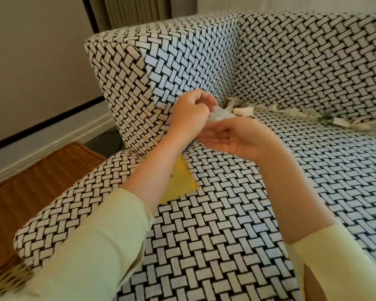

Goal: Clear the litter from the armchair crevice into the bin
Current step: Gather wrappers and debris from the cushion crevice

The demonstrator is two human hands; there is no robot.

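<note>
Both hands meet over the rear left corner of the seat of the black-and-white basket-weave upholstered armchair (226,213). The left hand (190,114) is curled, its fingertips pinching a pale, crumpled, half-translucent scrap (220,115). The right hand (232,139) lies palm-up just beneath it, fingers straight, like a tray for the catch.

I judge the job to be at an early-to-middle stage. This one scrap is out of the gap, but a ragged line of whitish and greenish litter (332,122) lies along the crevice between seat and backrest, and a corner clump (243,109) sits just beyond the hands. A flat yellow sheet (181,181) is wedged in the side gap between seat and armrest, partly under the left forearm. All of that has yet to go into the brown woven wicker basket (35,181) on the floor left of the chair, which I take to be the bin.

The basket's inside is out of view, cut off by the armrest and the frame edge, so I cannot tell what it holds. The left hand covers part of the right palm. The crevice runs off the right edge, and what the scraps are made of is hard to make out.
</note>
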